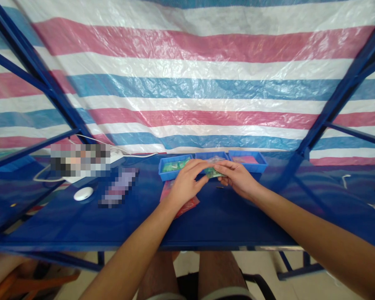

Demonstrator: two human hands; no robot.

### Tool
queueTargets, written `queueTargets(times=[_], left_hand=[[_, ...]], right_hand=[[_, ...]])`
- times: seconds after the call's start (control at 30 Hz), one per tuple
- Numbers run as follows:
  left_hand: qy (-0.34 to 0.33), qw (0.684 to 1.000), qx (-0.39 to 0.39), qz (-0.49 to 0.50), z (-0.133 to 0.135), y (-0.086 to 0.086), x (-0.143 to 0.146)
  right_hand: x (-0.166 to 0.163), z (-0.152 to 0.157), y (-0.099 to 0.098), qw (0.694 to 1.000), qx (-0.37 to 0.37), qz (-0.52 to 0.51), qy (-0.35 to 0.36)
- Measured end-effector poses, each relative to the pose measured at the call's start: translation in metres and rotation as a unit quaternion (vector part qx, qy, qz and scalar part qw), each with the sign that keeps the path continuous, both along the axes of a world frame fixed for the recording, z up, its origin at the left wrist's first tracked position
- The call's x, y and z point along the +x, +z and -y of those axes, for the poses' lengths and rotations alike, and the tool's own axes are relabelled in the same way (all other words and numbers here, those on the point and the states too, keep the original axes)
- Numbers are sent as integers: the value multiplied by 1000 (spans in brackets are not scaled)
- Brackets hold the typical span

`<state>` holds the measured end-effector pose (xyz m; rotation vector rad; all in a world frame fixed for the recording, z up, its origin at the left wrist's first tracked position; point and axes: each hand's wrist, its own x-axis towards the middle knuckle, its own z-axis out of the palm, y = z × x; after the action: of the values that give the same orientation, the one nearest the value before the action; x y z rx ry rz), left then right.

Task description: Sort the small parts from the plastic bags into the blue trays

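Both my hands meet over the blue table, just in front of a row of small blue trays. My left hand and my right hand are each pinched on the same small green packet, held between them above the tabletop. A red plastic bag lies flat on the table under my left wrist. A tiny dark piece rests on the table below the packet.
Three blue trays stand side by side: the left holds green packets, the middle clear bags, the right something pink. A white round object and white cables lie at the left. Blue frame posts and a striped tarp surround the table.
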<state>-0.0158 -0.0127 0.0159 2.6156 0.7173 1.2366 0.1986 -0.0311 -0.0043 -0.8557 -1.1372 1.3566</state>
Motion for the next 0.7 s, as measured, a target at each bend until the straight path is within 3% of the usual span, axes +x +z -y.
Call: queueTargets(times=[0.17, 0.27, 0.43, 0.7], left_hand=[[29, 999, -25, 36, 0, 1, 0], [64, 995, -51, 57, 1, 2, 2], [39, 990, -118, 67, 1, 0, 3], [-9, 999, -24, 24, 4, 5, 1]], right_hand=[[-1, 1, 3, 999, -33, -1, 9], [1, 3, 4, 998, 7, 57, 3], [0, 3, 1, 995, 21, 92, -3], [3, 0, -1, 998, -54, -7, 39]])
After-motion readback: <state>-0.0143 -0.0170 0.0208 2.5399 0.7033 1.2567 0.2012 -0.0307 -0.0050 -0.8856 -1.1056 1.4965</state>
